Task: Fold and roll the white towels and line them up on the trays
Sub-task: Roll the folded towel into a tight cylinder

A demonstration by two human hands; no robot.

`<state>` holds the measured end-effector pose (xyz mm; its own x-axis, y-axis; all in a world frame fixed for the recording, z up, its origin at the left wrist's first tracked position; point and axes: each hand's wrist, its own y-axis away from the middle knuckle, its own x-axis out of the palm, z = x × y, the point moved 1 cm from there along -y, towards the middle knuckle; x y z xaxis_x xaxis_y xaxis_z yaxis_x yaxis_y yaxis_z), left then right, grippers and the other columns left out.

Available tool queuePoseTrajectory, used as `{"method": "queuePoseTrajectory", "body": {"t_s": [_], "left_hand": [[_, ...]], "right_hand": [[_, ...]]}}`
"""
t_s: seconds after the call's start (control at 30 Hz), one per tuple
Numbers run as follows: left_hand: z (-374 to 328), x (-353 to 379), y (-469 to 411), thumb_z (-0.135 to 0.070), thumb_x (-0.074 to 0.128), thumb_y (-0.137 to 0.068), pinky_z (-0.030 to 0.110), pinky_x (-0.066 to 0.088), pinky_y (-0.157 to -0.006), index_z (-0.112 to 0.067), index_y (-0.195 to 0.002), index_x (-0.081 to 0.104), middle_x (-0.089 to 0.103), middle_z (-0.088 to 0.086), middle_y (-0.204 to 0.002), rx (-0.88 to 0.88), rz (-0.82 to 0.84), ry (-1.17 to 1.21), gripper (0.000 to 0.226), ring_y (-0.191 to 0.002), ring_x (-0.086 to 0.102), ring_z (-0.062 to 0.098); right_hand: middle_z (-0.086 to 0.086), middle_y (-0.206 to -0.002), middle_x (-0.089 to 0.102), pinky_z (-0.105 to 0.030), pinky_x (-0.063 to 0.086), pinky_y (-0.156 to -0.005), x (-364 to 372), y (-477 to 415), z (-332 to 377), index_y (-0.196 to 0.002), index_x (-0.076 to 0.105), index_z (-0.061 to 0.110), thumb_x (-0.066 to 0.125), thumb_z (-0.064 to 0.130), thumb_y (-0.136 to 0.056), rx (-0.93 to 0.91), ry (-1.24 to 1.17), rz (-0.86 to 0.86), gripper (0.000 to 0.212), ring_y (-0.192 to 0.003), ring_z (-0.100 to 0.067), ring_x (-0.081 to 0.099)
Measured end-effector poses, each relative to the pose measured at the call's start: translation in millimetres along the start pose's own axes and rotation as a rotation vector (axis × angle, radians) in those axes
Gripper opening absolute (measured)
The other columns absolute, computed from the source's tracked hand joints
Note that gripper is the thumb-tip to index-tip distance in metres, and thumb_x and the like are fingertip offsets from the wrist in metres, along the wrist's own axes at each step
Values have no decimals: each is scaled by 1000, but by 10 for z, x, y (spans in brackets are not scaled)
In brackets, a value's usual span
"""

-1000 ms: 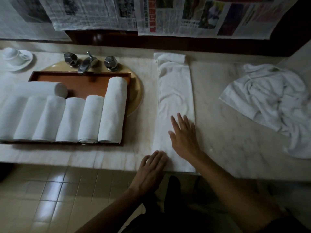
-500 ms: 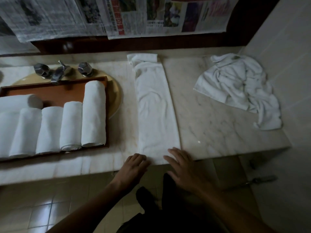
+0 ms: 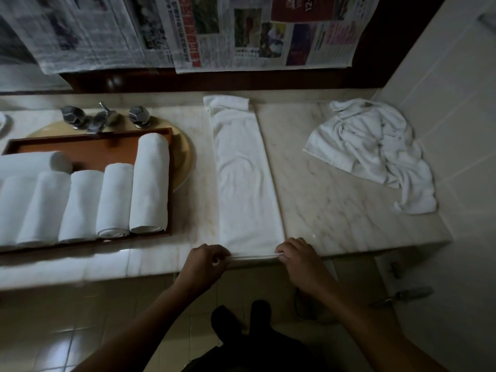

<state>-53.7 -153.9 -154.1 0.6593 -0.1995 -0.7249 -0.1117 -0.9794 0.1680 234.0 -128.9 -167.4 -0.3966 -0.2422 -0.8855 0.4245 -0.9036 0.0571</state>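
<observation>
A white towel folded into a long strip [image 3: 243, 178] lies on the marble counter, running from the back wall to the front edge. My left hand [image 3: 205, 264] pinches its near left corner and my right hand [image 3: 298, 260] pinches its near right corner, with the near edge slightly raised between them. To the left, a brown wooden tray [image 3: 88, 151] holds several rolled white towels [image 3: 149, 183] side by side, with one more roll lying crosswise behind them. A crumpled pile of white towels [image 3: 375, 151] sits at the counter's right end.
The tray rests over a round sink with a chrome tap [image 3: 100, 119] behind it. Newspaper sheets [image 3: 241, 33] hang on the wall above. A tiled wall [image 3: 442, 89] closes the right side. Bare marble [image 3: 322, 189] lies between the strip and the pile.
Both hands went from lying flat on the towel's near end to its two near corners, where they now pinch the edge. The view shifted right.
</observation>
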Motion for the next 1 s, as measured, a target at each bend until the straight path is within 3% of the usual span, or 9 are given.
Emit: {"method": "queuePoseTrajectory", "body": {"t_s": [0.13,0.23,0.37,0.43,0.53,0.67,0.73,0.83,1.0], "left_hand": [[-21,-17,-28,-22,77,-90,1,43,-60,-20,-105,80,72,-15,-86,-204,-5,136,15,-75,64,-16],[-52,5,-49,-27,76,-91,2,44,-58,-21,-106,79,73,-13,-87,-316,-19,186,17,-74,68,-5],[-138,39,-84,-24,77,-90,7,46,-52,-20,-100,75,70,-9,-82,-369,-99,174,11,-71,66,2],[-194,60,-71,-18,75,-90,9,43,-50,-18,-98,70,64,-8,-81,-298,-165,96,9,-68,61,4],[-238,136,-43,-5,72,-88,12,36,-53,-19,-94,65,55,-6,-88,-4,-157,-112,16,-71,52,10],[-208,295,-8,17,69,-64,27,42,-59,-16,-92,71,62,-1,-90,232,-69,-336,43,-80,52,17],[-186,337,20,13,69,-68,32,49,-61,-14,-96,71,62,0,-92,254,-72,-350,39,-81,51,18],[-153,351,59,1,72,-73,34,49,-64,-15,-103,67,57,0,-96,318,-69,-387,34,-83,48,18],[-139,272,10,-8,80,-59,34,50,-70,-19,-103,64,54,-2,-100,395,31,-540,49,-86,50,20]], "right_hand": [[10,-109,62,-30,48,-90,-90,-76,3,-115,65,32,58,31,-102,190,-182,21,14,-102,-8,56],[9,-104,63,-27,51,-86,-125,-165,0,-114,64,33,68,37,-95,289,-269,20,20,-97,-9,62],[12,-100,60,-32,52,-85,-136,-255,13,-110,65,28,71,34,-92,230,-179,-12,19,-96,-10,56],[10,-103,56,-32,50,-82,-127,-268,30,-108,63,28,72,25,-91,158,-134,-36,19,-97,-11,52],[6,-104,52,-27,43,-75,-71,-282,97,-103,66,23,62,11,-92,35,-61,15,16,-95,-11,49],[1,-101,52,-34,48,-70,4,-266,136,-99,68,17,55,1,-86,-24,-55,46,24,-91,-15,51],[-2,-101,54,-39,51,-69,22,-234,123,-103,69,17,58,-5,-82,-91,15,31,32,-93,-23,53],[-2,-103,56,-42,51,-71,-3,-181,98,-107,66,18,50,6,-79,-180,70,19,34,-93,-26,52],[-1,-110,54,-39,48,-75,-61,-166,82,-114,61,22,49,8,-71,-218,111,61,47,-99,-25,51]]}}
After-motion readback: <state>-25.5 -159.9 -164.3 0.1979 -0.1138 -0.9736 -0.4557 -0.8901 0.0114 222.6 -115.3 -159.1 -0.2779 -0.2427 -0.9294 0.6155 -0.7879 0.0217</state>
